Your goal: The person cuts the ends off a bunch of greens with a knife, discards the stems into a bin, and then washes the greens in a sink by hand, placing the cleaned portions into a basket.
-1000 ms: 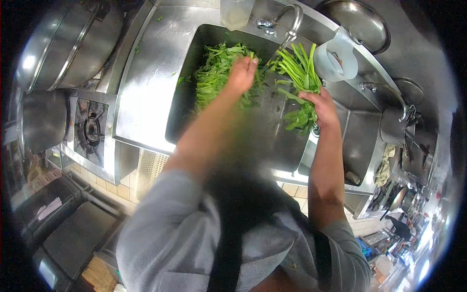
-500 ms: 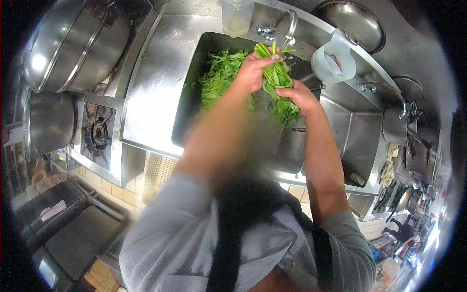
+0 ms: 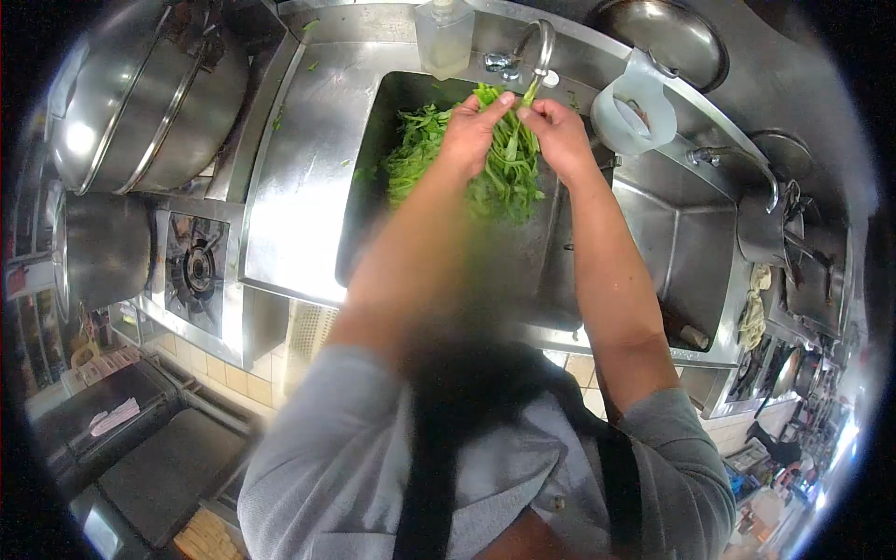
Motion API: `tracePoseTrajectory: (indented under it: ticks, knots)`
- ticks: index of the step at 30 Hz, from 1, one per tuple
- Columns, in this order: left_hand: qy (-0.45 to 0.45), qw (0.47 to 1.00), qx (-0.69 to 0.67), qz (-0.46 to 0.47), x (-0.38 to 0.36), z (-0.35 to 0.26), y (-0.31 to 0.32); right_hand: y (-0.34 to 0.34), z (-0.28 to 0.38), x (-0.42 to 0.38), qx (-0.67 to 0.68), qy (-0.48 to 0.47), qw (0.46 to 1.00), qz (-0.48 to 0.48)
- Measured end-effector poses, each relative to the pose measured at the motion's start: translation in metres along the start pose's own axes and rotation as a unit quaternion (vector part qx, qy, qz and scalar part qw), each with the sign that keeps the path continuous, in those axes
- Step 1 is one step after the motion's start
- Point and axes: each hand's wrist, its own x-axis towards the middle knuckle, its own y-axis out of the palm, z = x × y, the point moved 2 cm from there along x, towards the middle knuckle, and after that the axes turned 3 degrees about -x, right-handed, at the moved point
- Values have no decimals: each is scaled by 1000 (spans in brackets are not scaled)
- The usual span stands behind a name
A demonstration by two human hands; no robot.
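Both hands are over the sink basin (image 3: pixel 359 201), beneath the faucet (image 3: pixel 544 45). My left hand (image 3: pixel 469 138) is closed around a bunch of long-stemmed leafy greens (image 3: pixel 509 177), whose leaves hang down into the basin. Thumb and fingers of my right hand (image 3: pixel 562 138) pinch the stem ends at the top of the same bunch, just right of the left hand. More loose leafy greens (image 3: pixel 411 154) lie in the basin to the left, partly hidden behind my left wrist.
A translucent plastic jug (image 3: pixel 444 39) stands behind the basin. On the right are a plastic scoop (image 3: pixel 633 117), a second basin (image 3: pixel 686 252) and another faucet (image 3: pixel 747 163). Large metal pots (image 3: pixel 103 243) and a gas burner (image 3: pixel 199 268) stand on the left.
My right hand has moved up from the leaves to the stem ends. The left hand has shifted slightly left and down, and the bunch hangs lower.
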Motion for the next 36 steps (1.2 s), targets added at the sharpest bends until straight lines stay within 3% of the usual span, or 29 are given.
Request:
tracePoseTrajectory:
  ticks: [2,4,6,8,12,14,17,19,21,24,26,27,29,33,36]
  knots:
    - [-41,983,114,-137,-12,-13,-8,3,-6,12,38,-9,999,-27]
    - [-22,977,148,-153,-11,-15,-24,3,-6,18,215,46,975,16]
    - [-26,976,148,-157,-15,-20,-33,1,3,18,262,66,962,29]
    - [-8,981,149,-123,-7,-25,-36,2,9,22,116,52,985,116]
    - [35,988,146,-26,4,-44,-28,7,20,20,55,22,984,168]
    - [38,974,222,34,7,-57,-17,10,15,27,17,-24,973,229]
    - [31,973,230,-11,1,-74,-15,-4,11,21,9,-42,960,277]
    - [39,971,224,-79,-8,-89,-16,-24,-20,25,-59,-61,965,247]
    - [46,969,232,-71,-4,-90,-30,-45,-52,33,-128,-83,964,219]
    - [46,962,254,-86,-12,-90,-27,-62,-62,30,-220,-6,959,182]
    - [40,966,239,-95,-14,-84,-24,-63,-11,7,-337,-117,934,26]
    - [28,975,214,-44,-3,-73,-33,-57,-5,8,-337,-114,934,25]
    - [18,975,220,-40,-3,-67,-28,-42,8,13,-273,-186,941,69]
    - [11,983,180,-15,-1,-55,-23,-10,5,11,-199,-198,953,115]
    - [6,989,145,-12,1,-49,-25,-7,1,9,-175,-132,967,129]
